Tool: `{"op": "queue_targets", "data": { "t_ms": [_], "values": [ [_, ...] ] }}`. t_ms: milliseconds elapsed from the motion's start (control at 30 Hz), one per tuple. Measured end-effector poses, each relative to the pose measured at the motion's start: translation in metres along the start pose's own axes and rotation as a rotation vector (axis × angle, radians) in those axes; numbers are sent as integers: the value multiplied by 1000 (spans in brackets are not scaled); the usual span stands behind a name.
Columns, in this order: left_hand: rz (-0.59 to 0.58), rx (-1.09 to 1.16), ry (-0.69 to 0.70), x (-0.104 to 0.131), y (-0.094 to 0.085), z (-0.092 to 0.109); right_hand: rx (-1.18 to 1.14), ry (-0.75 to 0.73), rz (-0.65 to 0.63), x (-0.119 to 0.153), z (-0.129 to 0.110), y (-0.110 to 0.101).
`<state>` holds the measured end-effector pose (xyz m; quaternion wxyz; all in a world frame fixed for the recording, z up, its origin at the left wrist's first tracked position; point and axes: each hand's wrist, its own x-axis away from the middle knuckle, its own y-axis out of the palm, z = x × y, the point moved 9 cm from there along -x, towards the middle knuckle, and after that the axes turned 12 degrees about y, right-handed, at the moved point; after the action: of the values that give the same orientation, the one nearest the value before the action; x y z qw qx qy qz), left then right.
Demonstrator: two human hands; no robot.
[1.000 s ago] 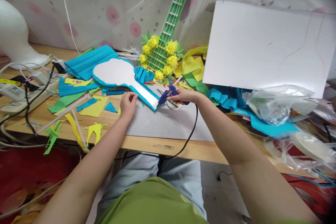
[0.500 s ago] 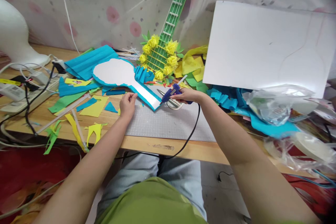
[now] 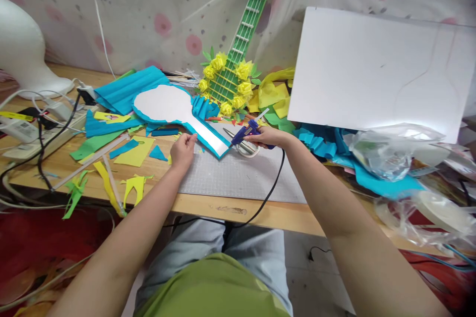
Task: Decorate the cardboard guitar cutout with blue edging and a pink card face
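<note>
A white guitar-shaped cutout (image 3: 163, 104) with a blue crepe-paper edge lies on the table, its neck slanting toward me over a grey cutting mat (image 3: 223, 178). My left hand (image 3: 183, 151) is closed in a pinch at the near edge of the neck, its fingertips against the blue border. In my right hand (image 3: 269, 136) is a blue hot glue gun (image 3: 245, 132) with a pale glue stick out of its back. The nozzle is at the right corner of the neck's end; whether it touches is hard to see. Scissors (image 3: 247, 147) lie partly hidden below the gun.
A green paper guitar (image 3: 241, 34) with yellow flowers leans at the back. On the left are paper scraps (image 3: 136, 151) and a power strip (image 3: 70, 124). A white board (image 3: 368, 69) and plastic bags (image 3: 394, 153) are at the right. The gun's black cord (image 3: 277, 178) hangs over the front edge.
The whole view has shifted slightly. Both hands, the glue gun and the cutout keep nearly the same places relative to each other.
</note>
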<state>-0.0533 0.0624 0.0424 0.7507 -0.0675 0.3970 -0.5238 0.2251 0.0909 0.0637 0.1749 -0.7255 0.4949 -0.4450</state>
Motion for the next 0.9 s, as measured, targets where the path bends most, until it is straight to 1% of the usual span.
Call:
{"op": "queue_targets", "data": {
  "t_ms": [167,267,333,400,433,467,500,533,567,667,800,833,867,900],
  "values": [
    [32,-7,22,0,-3,2,-71,0,42,3,0,-5],
    [88,30,14,-1,-7,-1,-165,-37,120,6,3,-10],
    [102,82,-4,-1,-7,-4,-266,-87,233,10,11,-16],
    [89,125,-16,-1,-5,-6,-387,-101,410,15,30,-24],
    [83,137,-16,-1,-4,-6,-434,-74,514,17,44,-27],
    [80,140,-9,-1,-4,-5,-472,-18,635,20,62,-31],
    [82,134,5,-1,-4,-3,-490,41,721,23,78,-31],
    [86,123,24,0,-4,-1,-490,97,789,24,93,-30],
    [88,109,44,0,-5,2,-472,133,824,24,103,-28],
    [86,79,84,0,-5,9,-375,239,874,23,122,-20],
    [93,81,86,1,-6,9,-259,365,869,22,125,-12],
    [98,89,79,1,-5,7,-239,363,879,23,123,-12],
    [104,94,70,1,-5,5,-220,342,916,26,120,-13],
    [111,97,59,1,-5,2,-198,304,980,32,115,-15]
  ]
}}
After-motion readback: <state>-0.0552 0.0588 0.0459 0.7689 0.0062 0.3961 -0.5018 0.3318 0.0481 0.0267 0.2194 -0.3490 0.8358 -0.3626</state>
